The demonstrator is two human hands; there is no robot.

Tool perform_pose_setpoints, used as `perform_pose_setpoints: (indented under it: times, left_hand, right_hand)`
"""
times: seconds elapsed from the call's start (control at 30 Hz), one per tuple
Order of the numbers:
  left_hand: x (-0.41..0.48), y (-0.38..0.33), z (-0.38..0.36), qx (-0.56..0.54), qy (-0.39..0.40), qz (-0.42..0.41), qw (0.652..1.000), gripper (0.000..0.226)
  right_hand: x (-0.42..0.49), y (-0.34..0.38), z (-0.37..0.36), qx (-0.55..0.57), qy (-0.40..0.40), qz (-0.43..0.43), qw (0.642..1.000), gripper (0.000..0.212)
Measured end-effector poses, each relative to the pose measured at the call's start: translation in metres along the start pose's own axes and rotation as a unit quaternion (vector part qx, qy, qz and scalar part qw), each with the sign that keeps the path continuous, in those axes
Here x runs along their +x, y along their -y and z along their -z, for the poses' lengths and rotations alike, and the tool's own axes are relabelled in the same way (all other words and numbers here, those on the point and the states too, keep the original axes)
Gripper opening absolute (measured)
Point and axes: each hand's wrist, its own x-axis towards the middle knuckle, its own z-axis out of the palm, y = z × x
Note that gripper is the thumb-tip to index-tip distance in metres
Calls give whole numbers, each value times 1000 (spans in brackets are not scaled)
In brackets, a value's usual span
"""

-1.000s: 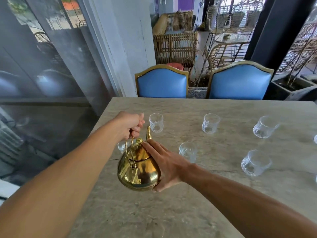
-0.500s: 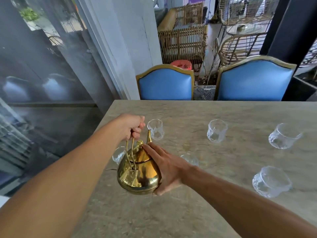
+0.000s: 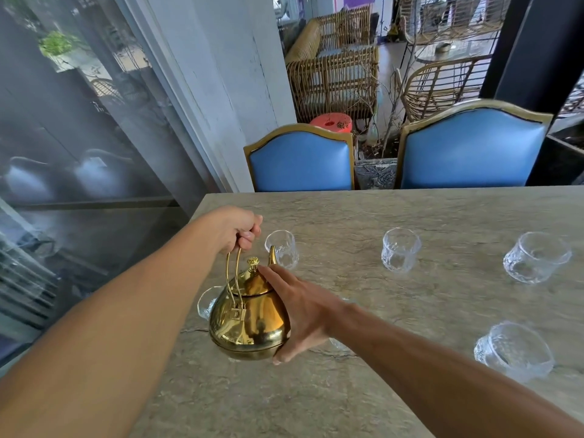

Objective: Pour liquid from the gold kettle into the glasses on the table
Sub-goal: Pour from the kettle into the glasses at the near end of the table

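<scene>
Stretching wide beneath the scene, a stone-topped desk point(image 3: 347, 390) carries clear glasses, with two blue chairs point(image 3: 471, 150) drawn up on its far side. Over the desk's left end a person holds the gold kettle point(image 3: 249, 324), spout pointing at the far-left glass point(image 3: 282, 252). Of the hands, the left hand point(image 3: 235, 227) is clenched round the looped handle. The right hand point(image 3: 303, 308) lies flat, fingers straight, against the kettle's side, one fingertip by the lid knob point(image 3: 252, 262). A half-hidden glass point(image 3: 207, 301) peeks from behind the kettle.
</scene>
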Motion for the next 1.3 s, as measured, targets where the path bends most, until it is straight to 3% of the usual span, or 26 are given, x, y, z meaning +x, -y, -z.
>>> perform_pose_setpoints:
  times: [0.93, 1.3]
  left_hand:
    - [49, -20, -1, 96, 26, 28, 995, 16]
    - [56, -22, 2, 117, 25, 24, 993, 23]
  right_hand:
    - [16, -22, 5, 61, 2, -1, 998, 150]
    - [18, -21, 9, 58, 7, -10, 998, 149]
